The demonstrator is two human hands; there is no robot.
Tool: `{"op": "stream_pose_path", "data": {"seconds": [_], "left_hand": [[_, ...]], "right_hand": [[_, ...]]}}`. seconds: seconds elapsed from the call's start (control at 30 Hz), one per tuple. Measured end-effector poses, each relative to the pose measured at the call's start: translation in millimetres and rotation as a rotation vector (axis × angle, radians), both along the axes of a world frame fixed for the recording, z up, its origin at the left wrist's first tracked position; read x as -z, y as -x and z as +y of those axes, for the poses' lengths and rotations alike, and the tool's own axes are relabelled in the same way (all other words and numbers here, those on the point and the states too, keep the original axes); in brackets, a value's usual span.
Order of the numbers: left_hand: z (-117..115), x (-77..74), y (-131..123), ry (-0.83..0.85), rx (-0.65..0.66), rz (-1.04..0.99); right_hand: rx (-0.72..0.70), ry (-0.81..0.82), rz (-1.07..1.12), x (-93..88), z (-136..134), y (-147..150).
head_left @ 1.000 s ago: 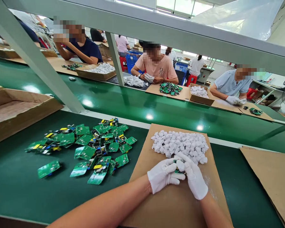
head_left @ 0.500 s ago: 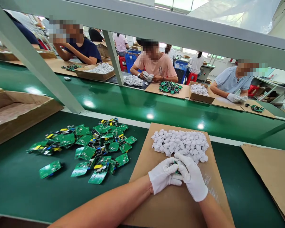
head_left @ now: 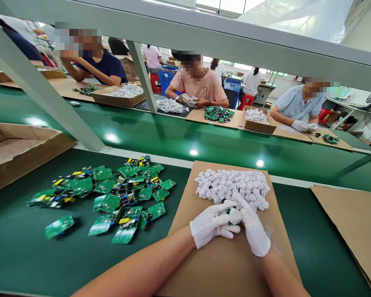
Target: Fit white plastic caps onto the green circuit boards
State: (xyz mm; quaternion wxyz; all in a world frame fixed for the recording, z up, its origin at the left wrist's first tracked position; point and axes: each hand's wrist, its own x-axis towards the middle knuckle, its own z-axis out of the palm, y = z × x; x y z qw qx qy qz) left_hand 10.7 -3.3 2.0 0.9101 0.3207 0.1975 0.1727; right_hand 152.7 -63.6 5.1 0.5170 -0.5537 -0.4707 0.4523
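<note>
Both of my hands wear white gloves and meet above a brown cardboard sheet. My left hand is closed round a small green circuit board, mostly hidden by the fingers. My right hand closes on the same board from the other side, with a rounded white piece showing between the hands. Whether that piece is fixed to the board I cannot tell. Just beyond my fingertips lies a heap of small white pieces. Left of the cardboard, green circuit boards with yellow and black components lie in a loose pile.
An open cardboard box stands at the left and another cardboard sheet lies at the right. A grey metal frame crosses above. Behind the green conveyor belt, several co-workers sit with similar boards and white pieces.
My right fingers have shifted, and the rounded white piece between my hands shows more clearly now. The camera view has shifted slightly. The piles look the same.
</note>
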Motion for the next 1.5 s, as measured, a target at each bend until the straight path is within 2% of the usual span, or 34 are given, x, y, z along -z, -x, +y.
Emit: {"op": "stream_pose_path", "data": {"seconds": [0.13,0.27,0.4,0.63,0.83,0.9,1.0,1.1,1.2,1.33,1.5], "left_hand": [[3,4.0,1,0.001,-0.04,-0.036],[2,6.6,-4,-0.165,-0.099,0.109],[1,3.9,-5,-0.225,-0.096,0.194],[0,-3.0,-3,-0.107,-0.078,0.048],[-1,-7.1,-3,-0.327,-0.041,0.019],[-3,-6.8,-3,-0.354,-0.072,0.069],[-5,-5.1,-4,-0.321,-0.134,0.135],[-5,-0.6,-5,-0.292,-0.128,0.116],[-3,7.9,-6,-0.15,-0.104,0.015],[-1,16.0,-8,0.012,-0.138,-0.056],[-4,9.8,-8,-0.121,-0.1,-0.069]], "right_hand": [[-0.01,0.032,-0.1,0.9,4,3],[-0.04,0.043,-0.169,3.5,6,9],[-0.056,0.046,-0.211,1.9,5,10],[-0.016,-0.026,-0.217,7.8,4,1],[-0.015,0.019,-0.273,0.3,4,3],[-0.024,0.041,-0.273,0.0,4,4],[-0.078,0.025,-0.185,1.5,4,2],[-0.053,0.001,-0.198,3.6,6,1],[0.005,-0.011,-0.267,6.8,7,0],[-0.039,-0.039,-0.228,10.9,6,-1],[-0.003,-0.016,-0.381,10.2,5,1]]}}
